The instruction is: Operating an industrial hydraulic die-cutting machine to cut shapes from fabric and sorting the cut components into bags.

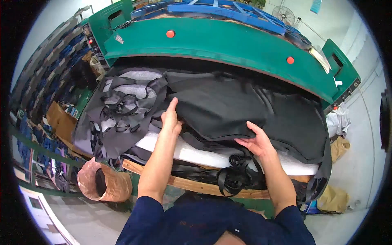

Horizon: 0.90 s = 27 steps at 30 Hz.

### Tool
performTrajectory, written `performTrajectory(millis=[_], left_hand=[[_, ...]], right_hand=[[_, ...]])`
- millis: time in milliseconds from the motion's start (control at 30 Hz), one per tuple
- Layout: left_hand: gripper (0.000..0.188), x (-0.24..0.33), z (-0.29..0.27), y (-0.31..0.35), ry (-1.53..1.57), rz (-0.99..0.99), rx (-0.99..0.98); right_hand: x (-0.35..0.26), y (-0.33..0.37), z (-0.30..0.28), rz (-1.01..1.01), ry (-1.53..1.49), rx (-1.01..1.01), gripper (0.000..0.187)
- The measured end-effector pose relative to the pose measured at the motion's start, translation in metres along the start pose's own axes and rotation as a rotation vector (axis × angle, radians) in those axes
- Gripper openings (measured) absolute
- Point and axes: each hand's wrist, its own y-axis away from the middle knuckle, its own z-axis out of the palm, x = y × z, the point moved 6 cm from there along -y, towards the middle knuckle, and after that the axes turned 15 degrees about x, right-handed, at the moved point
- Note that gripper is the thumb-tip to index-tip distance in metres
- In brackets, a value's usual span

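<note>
Green machinery [232, 49] spans twelve o'clock. Tangled black scraps [122, 107] lie toward ten; the left hand [171, 117], spread open, is beside black cloth [226, 106] reaching from centre to three. Toward four, the right hand [260, 143], thumb and fingers apart, meets the cloth's front edge.

We cannot tell whether the right hand [261, 143] pinches the black fabric [220, 106], which hides part of the white sheet [196, 153]. The lower edge cuts the navy shirt [196, 222]; one small label [119, 39] we cannot read.
</note>
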Motion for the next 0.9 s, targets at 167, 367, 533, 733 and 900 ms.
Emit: performTrajectory(millis=[167,367,533,733,900], left_hand=[[0.053,0.024,-0.021,-0.036,-0.028,0.119,0.121],[0.049,0.038,-0.006,-0.046,-0.341,0.349,0.210],[0.055,0.101,0.027,0.006,-0.514,0.595,0.193],[0.041,0.149,0.050,0.079,-0.239,0.474,-0.226],[0.035,0.156,0.022,0.126,-0.320,0.436,-0.424]], right_hand=[[0.003,-0.006,-0.001,-0.045,0.024,-0.033,0.036],[-0.015,-0.013,0.002,-0.227,0.075,-0.067,0.031],[-0.081,0.031,0.062,-0.468,0.070,-0.130,0.030],[-0.117,0.138,0.079,-0.682,0.031,-0.308,0.035],[-0.077,0.198,0.072,-0.734,0.092,-0.352,0.035]])
